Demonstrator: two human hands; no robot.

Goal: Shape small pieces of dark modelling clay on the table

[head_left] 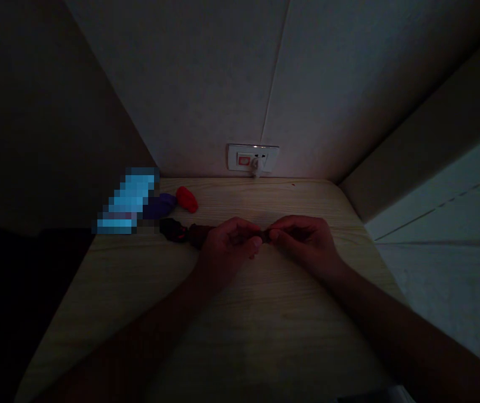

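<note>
My left hand [233, 244] and my right hand [304, 238] meet over the middle of the table. Between their fingertips is a small dark brown piece [264, 236], pinched from both sides; it looks like modelling clay, though the light is dim. Just left of my left hand lies a larger dark brown lump [199, 234], partly hidden behind the fingers. Touching or close to it is a black lump [173, 230] with a bit of red on it. Farther back sit a red lump [187, 199] and a purple lump [161, 206], side by side.
A bright phone-like screen [128, 198], blurred into blocks, stands at the table's back left. The pale wooden table [240, 324] meets a wall holding a socket plate [240, 158] with a plug in it. A white panelled surface [445, 190] rises on the right.
</note>
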